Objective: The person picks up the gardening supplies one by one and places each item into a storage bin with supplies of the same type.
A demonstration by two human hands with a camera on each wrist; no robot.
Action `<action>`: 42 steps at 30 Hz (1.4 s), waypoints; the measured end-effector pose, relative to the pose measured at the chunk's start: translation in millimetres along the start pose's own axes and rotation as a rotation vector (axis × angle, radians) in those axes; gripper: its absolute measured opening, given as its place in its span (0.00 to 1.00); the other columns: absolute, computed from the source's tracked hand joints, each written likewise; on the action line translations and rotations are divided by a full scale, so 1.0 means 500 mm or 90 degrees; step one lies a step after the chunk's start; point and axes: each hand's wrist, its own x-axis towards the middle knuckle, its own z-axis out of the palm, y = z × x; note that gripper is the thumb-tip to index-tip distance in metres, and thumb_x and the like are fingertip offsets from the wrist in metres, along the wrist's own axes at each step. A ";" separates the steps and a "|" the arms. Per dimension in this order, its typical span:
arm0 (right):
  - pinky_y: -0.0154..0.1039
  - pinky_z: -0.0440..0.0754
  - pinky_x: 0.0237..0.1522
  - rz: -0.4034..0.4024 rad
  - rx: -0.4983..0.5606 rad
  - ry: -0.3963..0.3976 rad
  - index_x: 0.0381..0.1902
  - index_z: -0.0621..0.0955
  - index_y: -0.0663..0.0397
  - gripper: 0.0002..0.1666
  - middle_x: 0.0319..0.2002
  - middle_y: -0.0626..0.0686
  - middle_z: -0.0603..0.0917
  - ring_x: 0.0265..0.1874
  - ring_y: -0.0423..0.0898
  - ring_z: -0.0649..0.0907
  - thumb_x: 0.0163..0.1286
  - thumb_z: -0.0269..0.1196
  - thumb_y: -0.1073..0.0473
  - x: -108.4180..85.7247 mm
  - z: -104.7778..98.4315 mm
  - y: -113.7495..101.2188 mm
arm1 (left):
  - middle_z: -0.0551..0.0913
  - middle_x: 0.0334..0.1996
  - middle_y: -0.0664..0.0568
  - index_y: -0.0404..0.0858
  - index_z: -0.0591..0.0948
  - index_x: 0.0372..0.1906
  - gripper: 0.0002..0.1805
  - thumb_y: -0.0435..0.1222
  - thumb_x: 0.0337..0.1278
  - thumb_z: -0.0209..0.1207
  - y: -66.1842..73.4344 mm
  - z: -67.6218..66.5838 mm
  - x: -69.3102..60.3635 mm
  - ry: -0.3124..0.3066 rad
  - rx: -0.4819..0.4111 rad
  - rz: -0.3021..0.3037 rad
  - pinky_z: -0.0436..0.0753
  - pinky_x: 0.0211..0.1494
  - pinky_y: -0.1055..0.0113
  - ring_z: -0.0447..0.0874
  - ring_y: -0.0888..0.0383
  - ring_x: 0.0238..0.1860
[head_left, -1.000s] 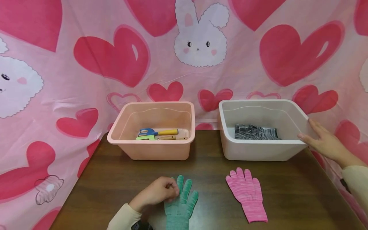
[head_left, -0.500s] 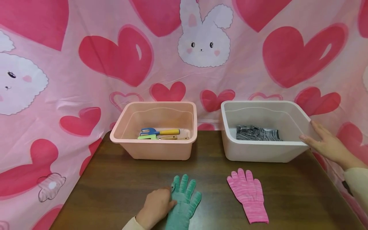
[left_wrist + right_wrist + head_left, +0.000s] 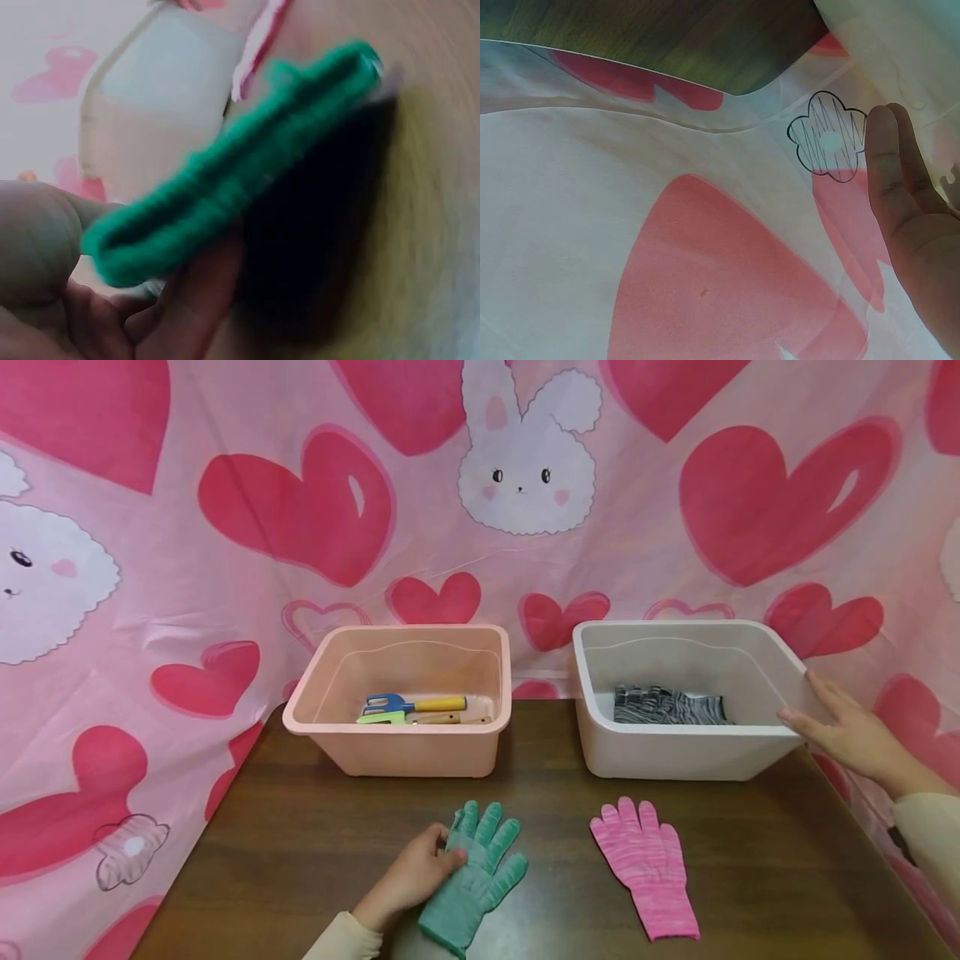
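Low in the head view my left hand (image 3: 420, 870) pinches a green knit glove (image 3: 474, 881) along its left edge. The glove is tilted, its cuff towards me and its fingers pointing away. Seen from the left wrist, the glove's cuff opening (image 3: 232, 172) faces the camera, with thumb and fingers on either side of it. My right hand (image 3: 855, 731) rests against the right end of a white bin (image 3: 690, 753), fingers fairly straight. Inside that bin lies a black-and-grey knit glove (image 3: 667, 706). A pink glove (image 3: 648, 868) lies flat on the table in front.
A peach bin (image 3: 420, 753) stands at the back left, holding a blue fork with a yellow handle (image 3: 412, 703) and a light-green tool (image 3: 384, 717). Pink heart-patterned cloth (image 3: 427, 552) hangs behind the brown table (image 3: 300, 843).
My left hand has gone from hovering over the green glove to gripping its left edge. The glove is now raised and turned clockwise. The right hand stays at the white bin.
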 end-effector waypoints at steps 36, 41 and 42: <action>0.87 0.57 0.45 -0.027 -0.002 -0.025 0.80 0.31 0.44 0.59 0.76 0.75 0.35 0.68 0.84 0.44 0.73 0.57 0.37 0.000 -0.005 0.008 | 0.85 0.25 0.49 0.22 0.83 0.43 0.10 0.29 0.69 0.59 0.071 0.030 0.074 -0.084 -0.219 0.066 0.82 0.25 0.69 0.82 0.62 0.23; 0.86 0.50 0.51 -0.052 -0.015 -0.026 0.80 0.30 0.43 0.60 0.77 0.71 0.32 0.71 0.80 0.39 0.73 0.59 0.39 0.000 -0.009 0.013 | 0.87 0.28 0.46 0.22 0.83 0.45 0.11 0.30 0.70 0.59 0.111 0.032 0.093 -0.099 -0.234 0.083 0.85 0.28 0.66 0.84 0.60 0.25; 0.86 0.49 0.52 -0.060 -0.020 -0.026 0.80 0.30 0.43 0.60 0.77 0.70 0.31 0.71 0.79 0.38 0.73 0.59 0.40 0.000 -0.010 0.014 | 0.87 0.29 0.45 0.23 0.83 0.46 0.12 0.31 0.71 0.59 0.122 0.033 0.097 -0.103 -0.238 0.081 0.86 0.29 0.65 0.84 0.60 0.25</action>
